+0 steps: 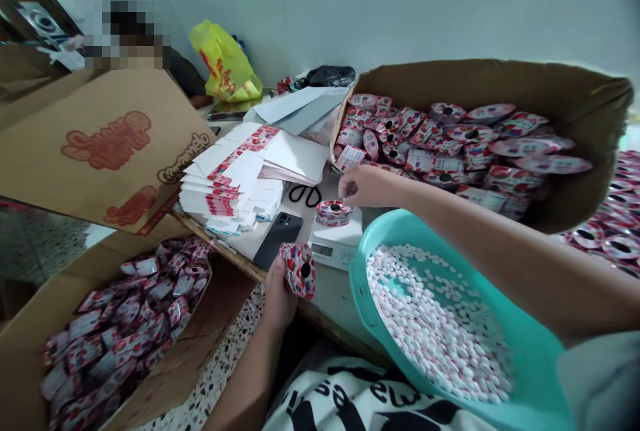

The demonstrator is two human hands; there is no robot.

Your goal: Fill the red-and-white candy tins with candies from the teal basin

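Observation:
My left hand (279, 294) grips a small red-and-white carton (299, 270) with strawberry print and a dark round hole in its face, held up by the table's front edge. My right hand (356, 186) is closed, fingers curled down, just over a similar carton (334, 212) that lies hole-up on a white digital scale (330, 248). Whatever the right fingers hold, if anything, is hidden. Below the right forearm stands a turquoise basin (367, 311) with many small whitish-pink candies (440, 324) in it.
Filled cartons crowd a cardboard box (565, 101) at the right and another box (25, 344) at lower left. Flat white cartons (250, 171), scissors (305, 195) and a phone (280, 238) lie between. A yellow bag (223, 61) stands behind; a person (185, 74) sits at far left.

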